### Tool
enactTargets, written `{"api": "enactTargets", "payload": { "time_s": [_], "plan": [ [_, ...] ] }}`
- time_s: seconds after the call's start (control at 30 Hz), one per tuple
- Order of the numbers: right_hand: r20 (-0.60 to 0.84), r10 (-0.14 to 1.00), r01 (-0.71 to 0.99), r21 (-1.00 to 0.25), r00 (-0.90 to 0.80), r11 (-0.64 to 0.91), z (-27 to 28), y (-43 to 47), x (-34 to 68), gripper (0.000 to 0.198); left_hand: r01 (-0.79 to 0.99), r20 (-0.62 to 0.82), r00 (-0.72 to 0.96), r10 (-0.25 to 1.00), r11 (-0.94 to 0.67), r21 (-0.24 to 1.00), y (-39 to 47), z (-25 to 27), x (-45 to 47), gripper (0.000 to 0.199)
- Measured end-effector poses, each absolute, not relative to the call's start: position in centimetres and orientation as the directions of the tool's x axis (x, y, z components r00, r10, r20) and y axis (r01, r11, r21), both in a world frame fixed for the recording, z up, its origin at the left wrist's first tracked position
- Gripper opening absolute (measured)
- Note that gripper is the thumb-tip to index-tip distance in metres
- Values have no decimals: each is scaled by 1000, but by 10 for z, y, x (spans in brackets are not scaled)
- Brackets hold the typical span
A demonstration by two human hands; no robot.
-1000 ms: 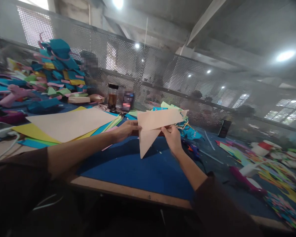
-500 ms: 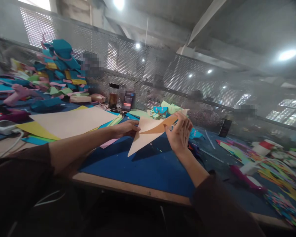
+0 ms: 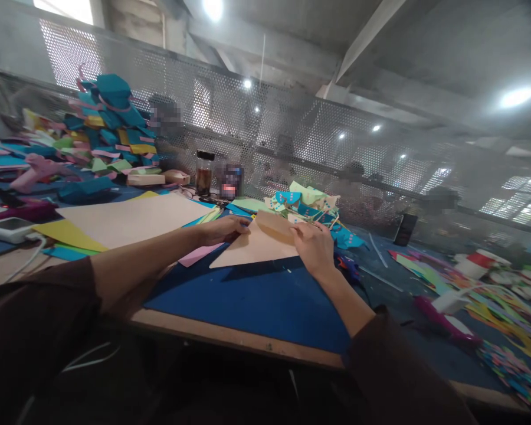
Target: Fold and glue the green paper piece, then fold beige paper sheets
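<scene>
Between my hands, a cream sheet of paper (image 3: 259, 245) is held a little above the blue table mat (image 3: 256, 301), casting a shadow on it. The upper part of the sheet is curved or folded over and looks darker. My left hand (image 3: 228, 230) pinches the sheet at its left edge, fingers closed. My right hand (image 3: 314, 242) grips its right side with thumb and fingers, its back partly toward me. Just behind the sheet lies a heap of green and blue dotted paper pieces (image 3: 310, 203).
Large cream sheets (image 3: 133, 221) lie over coloured paper at left. Behind them stand a lidded jar (image 3: 204, 173) and a pile of blue paper shapes (image 3: 115, 112). A pink glue gun (image 3: 39, 171) is far left. Paper strips (image 3: 504, 319) and a magenta-and-white device (image 3: 446, 321) lie at right.
The sheet has come down flatter, its pointed lower corner swinging left. My right hand has lowered and its fingers have curled in onto the paper. My left hand has barely moved.
</scene>
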State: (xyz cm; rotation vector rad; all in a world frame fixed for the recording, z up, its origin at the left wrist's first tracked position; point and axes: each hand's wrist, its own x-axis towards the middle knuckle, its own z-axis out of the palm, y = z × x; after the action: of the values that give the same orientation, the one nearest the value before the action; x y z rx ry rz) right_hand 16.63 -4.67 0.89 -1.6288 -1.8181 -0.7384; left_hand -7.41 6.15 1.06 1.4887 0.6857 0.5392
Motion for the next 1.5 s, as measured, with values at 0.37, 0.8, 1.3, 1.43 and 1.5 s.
{"api": "enactTargets", "payload": {
  "time_s": [0.37,0.8,1.3,1.43,1.5],
  "plan": [
    [582,781,953,-300,225,-51,20,-45,170,35,225,-137,738,661,-49,973,68,23,-86,22],
    [195,971,375,-918,136,131,1,-31,177,33,317,-155,845,512,-247,916,80,30,-100,38],
    [164,974,629,-777,159,28,-18,-22,183,26,431,381,732,565,-816,384,71,-7,-74,27],
    [190,965,663,-749,183,22,-22,-17,185,22,328,395,788,472,-865,378,59,-19,-63,24],
    [218,950,650,-760,225,20,-25,-12,184,25,275,388,814,432,-875,398,57,-23,-60,21]
  ]
}}
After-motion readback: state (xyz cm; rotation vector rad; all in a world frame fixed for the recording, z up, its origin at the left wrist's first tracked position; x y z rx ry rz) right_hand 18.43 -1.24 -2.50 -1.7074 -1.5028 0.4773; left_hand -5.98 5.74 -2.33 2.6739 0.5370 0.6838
